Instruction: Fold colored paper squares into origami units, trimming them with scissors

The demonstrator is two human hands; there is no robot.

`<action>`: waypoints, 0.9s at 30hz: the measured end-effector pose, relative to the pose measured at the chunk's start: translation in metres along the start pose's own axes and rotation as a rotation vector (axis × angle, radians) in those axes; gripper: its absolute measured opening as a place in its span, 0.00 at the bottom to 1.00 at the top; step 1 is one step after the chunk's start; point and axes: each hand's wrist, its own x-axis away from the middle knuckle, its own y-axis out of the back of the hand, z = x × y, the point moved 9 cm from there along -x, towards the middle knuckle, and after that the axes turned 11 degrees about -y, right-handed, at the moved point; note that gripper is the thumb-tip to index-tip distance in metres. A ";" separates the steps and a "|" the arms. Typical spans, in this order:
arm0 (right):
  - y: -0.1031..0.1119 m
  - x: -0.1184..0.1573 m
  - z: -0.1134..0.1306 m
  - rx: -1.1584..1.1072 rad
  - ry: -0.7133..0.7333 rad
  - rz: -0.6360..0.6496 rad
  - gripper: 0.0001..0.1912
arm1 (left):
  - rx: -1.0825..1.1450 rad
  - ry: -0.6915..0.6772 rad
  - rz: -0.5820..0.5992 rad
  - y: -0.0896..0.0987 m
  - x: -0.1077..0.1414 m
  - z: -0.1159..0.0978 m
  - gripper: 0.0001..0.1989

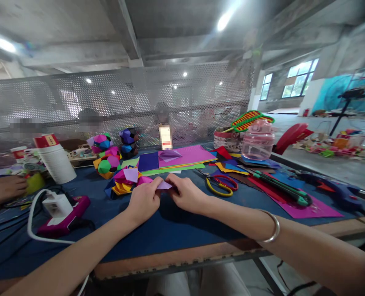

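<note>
From where I stand, the lilac paper (164,186) is to the left of the scissors (221,185), raised above the desk (145,242). The left hand (144,201) pinches it on the side away from the scissors, the right hand (184,192) on the side toward them. Its long axis seems to run crosswise, from one hand to the other, so neither is nearer; fingers hide much of it.

I count one pair of scissors. Left of them: one bright cluster (124,188), two bright balls (108,163), two darker balls (129,135), one stack of cups (57,162). Beyond them: one folded piece (170,155) on sheets (197,155) too overlapped to count. Right of them: one bottle (258,142), one cutter (282,189), one glue gun (333,188). Far left is another person's hand (8,187); whether it holds anything, I cannot tell.
</note>
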 end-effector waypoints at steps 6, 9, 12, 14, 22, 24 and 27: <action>-0.001 0.002 0.002 0.019 0.032 -0.002 0.09 | -0.053 -0.012 0.015 0.002 -0.001 -0.001 0.09; 0.000 0.006 0.010 0.025 0.064 -0.028 0.08 | -0.053 -0.017 -0.026 0.006 0.000 -0.001 0.09; 0.004 0.009 0.017 0.037 0.095 -0.058 0.09 | -0.054 -0.021 -0.076 0.009 0.001 -0.001 0.11; 0.006 0.008 0.018 0.046 0.113 -0.069 0.09 | -0.057 -0.024 -0.100 0.010 0.000 0.000 0.11; 0.006 0.000 0.005 0.067 0.102 -0.082 0.09 | -0.069 -0.002 -0.104 0.010 -0.005 0.009 0.12; 0.004 0.001 0.006 0.062 0.096 -0.073 0.08 | -0.071 0.003 -0.102 0.012 -0.004 0.011 0.11; 0.002 0.002 0.007 0.049 0.087 -0.067 0.09 | -0.063 -0.001 -0.103 0.014 -0.004 0.011 0.12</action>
